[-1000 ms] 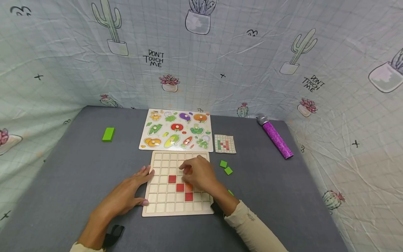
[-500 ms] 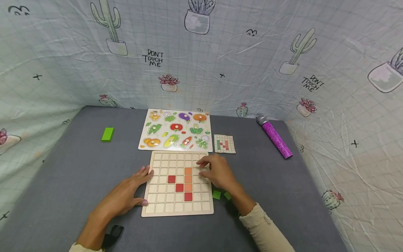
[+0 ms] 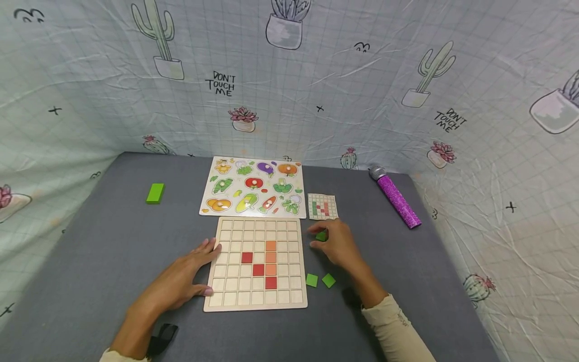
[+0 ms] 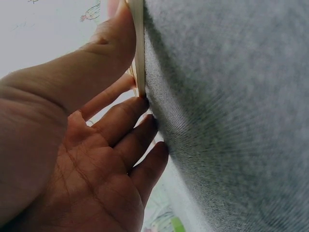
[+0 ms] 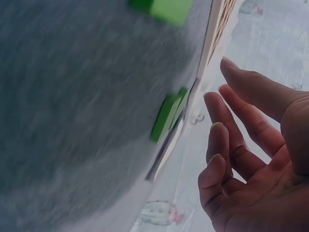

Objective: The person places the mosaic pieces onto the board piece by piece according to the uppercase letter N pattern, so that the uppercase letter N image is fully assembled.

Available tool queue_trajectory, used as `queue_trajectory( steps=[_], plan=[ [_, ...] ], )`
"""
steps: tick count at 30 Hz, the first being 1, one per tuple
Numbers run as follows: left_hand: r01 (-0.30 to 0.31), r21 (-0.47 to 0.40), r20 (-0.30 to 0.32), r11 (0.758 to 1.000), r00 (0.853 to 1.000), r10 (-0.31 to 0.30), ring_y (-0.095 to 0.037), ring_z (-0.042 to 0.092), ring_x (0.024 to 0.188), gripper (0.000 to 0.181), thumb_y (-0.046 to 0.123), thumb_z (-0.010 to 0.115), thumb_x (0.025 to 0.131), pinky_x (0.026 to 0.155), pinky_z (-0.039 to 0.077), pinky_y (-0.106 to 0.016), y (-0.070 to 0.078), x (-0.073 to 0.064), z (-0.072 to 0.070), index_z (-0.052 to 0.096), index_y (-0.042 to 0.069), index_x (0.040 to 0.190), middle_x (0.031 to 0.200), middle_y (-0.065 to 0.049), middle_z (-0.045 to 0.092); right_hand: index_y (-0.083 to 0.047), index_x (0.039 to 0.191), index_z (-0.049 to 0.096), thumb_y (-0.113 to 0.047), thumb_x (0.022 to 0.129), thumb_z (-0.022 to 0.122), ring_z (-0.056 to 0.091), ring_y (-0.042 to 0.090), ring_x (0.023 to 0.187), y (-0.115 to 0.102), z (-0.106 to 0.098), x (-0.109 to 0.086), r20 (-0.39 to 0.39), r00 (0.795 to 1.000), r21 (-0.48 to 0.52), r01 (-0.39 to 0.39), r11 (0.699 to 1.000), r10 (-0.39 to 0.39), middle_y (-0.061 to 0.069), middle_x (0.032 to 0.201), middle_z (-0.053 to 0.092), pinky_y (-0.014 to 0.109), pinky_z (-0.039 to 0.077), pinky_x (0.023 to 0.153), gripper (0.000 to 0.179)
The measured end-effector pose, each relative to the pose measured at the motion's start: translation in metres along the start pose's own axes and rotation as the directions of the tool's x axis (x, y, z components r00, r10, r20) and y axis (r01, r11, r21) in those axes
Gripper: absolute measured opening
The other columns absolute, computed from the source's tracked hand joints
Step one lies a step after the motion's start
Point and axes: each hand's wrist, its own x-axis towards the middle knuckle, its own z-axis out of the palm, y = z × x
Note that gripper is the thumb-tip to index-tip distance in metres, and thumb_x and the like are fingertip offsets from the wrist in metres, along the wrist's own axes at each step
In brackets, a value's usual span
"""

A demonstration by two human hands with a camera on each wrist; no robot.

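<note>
Toward the upper left of the head view's table, a green block (image 3: 156,193) lies as it did a second ago. Below and right of it, the left hand (image 3: 181,274) has not shifted: its fingers are stretched out, fingertips and thumb against the left edge of the pale grid board (image 3: 289,297), at lower centre. On that board three red tiles (image 3: 258,270) step down a diagonal, and three orange tiles (image 3: 270,257) stand in a column directly above the lowest red one. A second ago the right hand (image 3: 339,245) hid the upper part of that column; now all of it shows. Right of the board's lower half lie two green tiles (image 3: 311,280); above them, just below the pattern card (image 3: 323,205), that hand hangs about another green tile (image 3: 321,236), thumb and fingers parted and loosely bent. Whether it touches the tile, I cannot tell. My reading: work has passed from orange to green, with no green yet visible on the board.
</note>
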Motion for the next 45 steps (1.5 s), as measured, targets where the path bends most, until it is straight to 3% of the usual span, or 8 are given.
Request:
queue_trajectory(
  steps=[8, 15, 24, 33, 40, 45],
  plan=[
    [0.004, 0.003, 0.006, 1.0, 1.0, -0.004, -0.046, 0.033, 0.158, 0.098, 0.02, 0.095, 0.075, 0.119, 0.038, -0.065, 0.0, 0.001, 0.0, 0.047, 0.004, 0.159, 0.171, -0.02, 0.036, -0.014, 0.11, 0.084, -0.01, 0.079, 0.095, 0.067, 0.019, 0.085, 0.013, -0.008, 0.002, -0.022, 0.997, -0.055, -0.077, 0.996, 0.076, 0.003, 0.104, 0.081, 0.037, 0.053, 0.076, 0.033],
    [-0.01, 0.006, 0.001, 1.0, 1.0, 0.01, -0.046, 0.034, 0.158, 0.097, 0.021, 0.094, 0.075, 0.118, 0.039, -0.067, 0.0, 0.001, 0.0, 0.048, 0.004, 0.159, 0.171, -0.02, 0.036, -0.014, 0.109, 0.084, -0.011, 0.083, 0.092, 0.073, 0.029, 0.108, 0.014, -0.007, 0.004, -0.025, 0.992, -0.087, -0.123, 0.989, 0.121, 0.004, 0.106, 0.081, 0.051, 0.056, 0.096, 0.027],
    [-0.011, 0.002, 0.005, 1.0, 1.0, 0.011, -0.046, 0.034, 0.158, 0.098, 0.021, 0.094, 0.076, 0.117, 0.039, -0.069, 0.0, 0.001, 0.0, 0.047, 0.004, 0.16, 0.171, -0.021, 0.036, -0.018, 0.104, 0.084, -0.014, 0.082, 0.092, 0.07, 0.028, 0.104, 0.01, -0.007, 0.008, -0.034, 0.978, -0.148, -0.209, 0.967, 0.206, 0.002, 0.099, 0.078, 0.05, 0.056, 0.087, 0.023],
    [-0.003, 0.001, -0.001, 1.0, 1.0, 0.003, -0.047, 0.034, 0.158, 0.098, 0.02, 0.095, 0.075, 0.116, 0.038, -0.071, 0.0, 0.001, 0.0, 0.048, 0.004, 0.159, 0.171, -0.02, 0.036, -0.021, 0.093, 0.08, -0.015, 0.078, 0.096, 0.06, 0.013, 0.079, 0.01, -0.002, 0.01, 0.063, 0.991, -0.148, -0.111, 0.983, 0.121, -0.004, 0.085, 0.069, 0.036, 0.049, 0.075, 0.022],
    [0.002, 0.002, 0.003, 1.0, 1.0, -0.002, -0.046, 0.034, 0.158, 0.098, 0.02, 0.094, 0.076, 0.116, 0.038, -0.071, 0.0, 0.0, -0.001, 0.047, 0.005, 0.16, 0.171, -0.02, 0.036, -0.02, 0.09, 0.076, -0.012, 0.075, 0.097, 0.056, 0.011, 0.075, 0.002, 0.003, 0.01, 0.112, 0.992, -0.09, -0.047, 0.995, 0.057, -0.004, 0.081, 0.065, 0.034, 0.047, 0.073, 0.027],
    [-0.008, 0.005, -0.003, 1.0, 1.0, 0.008, -0.046, 0.034, 0.158, 0.098, 0.02, 0.095, 0.075, 0.117, 0.039, -0.069, -0.001, 0.0, -0.001, 0.047, 0.004, 0.159, 0.171, -0.02, 0.036, -0.02, 0.089, 0.075, -0.01, 0.077, 0.096, 0.056, 0.011, 0.067, -0.008, 0.003, 0.007, 0.116, 0.992, -0.056, -0.052, 0.997, 0.058, -0.006, 0.074, 0.063, 0.031, 0.046, 0.067, 0.026]
  ],
)
